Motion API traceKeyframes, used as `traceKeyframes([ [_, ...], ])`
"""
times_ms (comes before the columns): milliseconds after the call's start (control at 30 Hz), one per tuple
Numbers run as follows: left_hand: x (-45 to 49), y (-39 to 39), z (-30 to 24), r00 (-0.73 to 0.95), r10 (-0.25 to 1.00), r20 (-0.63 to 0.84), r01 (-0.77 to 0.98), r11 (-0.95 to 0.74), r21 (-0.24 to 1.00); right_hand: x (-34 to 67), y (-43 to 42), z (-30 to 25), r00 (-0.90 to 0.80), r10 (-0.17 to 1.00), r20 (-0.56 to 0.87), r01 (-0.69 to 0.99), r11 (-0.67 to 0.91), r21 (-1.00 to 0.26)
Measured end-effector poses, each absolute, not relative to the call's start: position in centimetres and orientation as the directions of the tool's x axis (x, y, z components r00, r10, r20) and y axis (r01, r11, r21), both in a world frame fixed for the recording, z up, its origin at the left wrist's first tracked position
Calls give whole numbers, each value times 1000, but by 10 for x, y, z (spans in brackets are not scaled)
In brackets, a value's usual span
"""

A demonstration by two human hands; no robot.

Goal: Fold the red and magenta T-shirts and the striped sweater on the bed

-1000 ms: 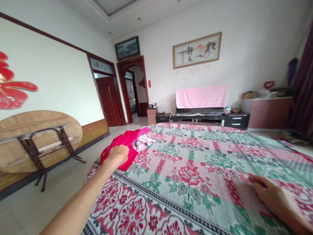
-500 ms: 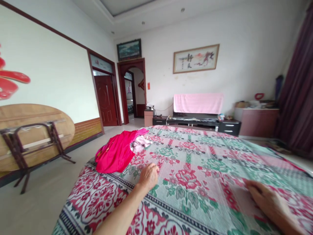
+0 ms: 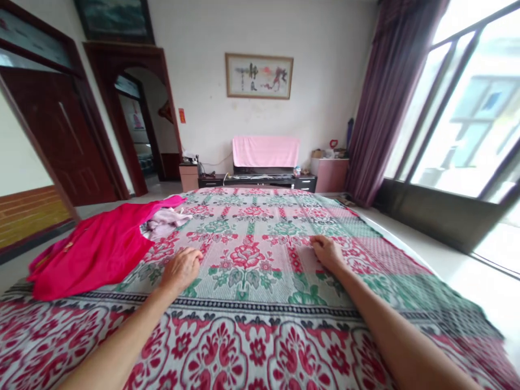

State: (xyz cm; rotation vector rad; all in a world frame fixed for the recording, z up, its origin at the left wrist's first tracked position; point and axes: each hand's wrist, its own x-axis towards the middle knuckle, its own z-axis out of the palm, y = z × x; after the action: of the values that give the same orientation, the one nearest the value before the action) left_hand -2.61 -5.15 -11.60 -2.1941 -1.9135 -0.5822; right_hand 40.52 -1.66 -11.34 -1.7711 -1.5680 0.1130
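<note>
A patterned blanket (image 3: 247, 281) with red and green roses and a dark-edged border is spread out flat in front of me. Over its left half is my left hand (image 3: 182, 269), fingers curled in and knuckles forward, with nothing showing in it. My right hand (image 3: 327, 252) is closed in the same way over the right half, a forearm's length ahead of me. The fabric around both hands looks smooth, not bunched. Nearest my left hand, on the left edge, lies a crumpled bright pink garment (image 3: 101, 246), with a pale pinkish cloth (image 3: 164, 221) against its far side.
Beyond the blanket, a low black cabinet (image 3: 217, 181) runs along the wall, with a pink cloth (image 3: 266, 151) draped over something on it. A purple curtain (image 3: 376, 103) and large windows (image 3: 459, 124) are at the right. Doorways, one with a dark red door (image 3: 60, 132), stand at the left.
The view has swung right, bringing the windows in and losing the folded round table. Both hands now sit more evenly before me, the right farther forward. The pink garment looks unmoved on the blanket.
</note>
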Motion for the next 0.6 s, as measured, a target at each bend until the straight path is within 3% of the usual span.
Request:
traceKeyframes([
  [600, -36, -43, -131, 162, 863, 479, 969, -230, 88, 414, -18, -114, 154, 917, 369, 771, 122, -626],
])
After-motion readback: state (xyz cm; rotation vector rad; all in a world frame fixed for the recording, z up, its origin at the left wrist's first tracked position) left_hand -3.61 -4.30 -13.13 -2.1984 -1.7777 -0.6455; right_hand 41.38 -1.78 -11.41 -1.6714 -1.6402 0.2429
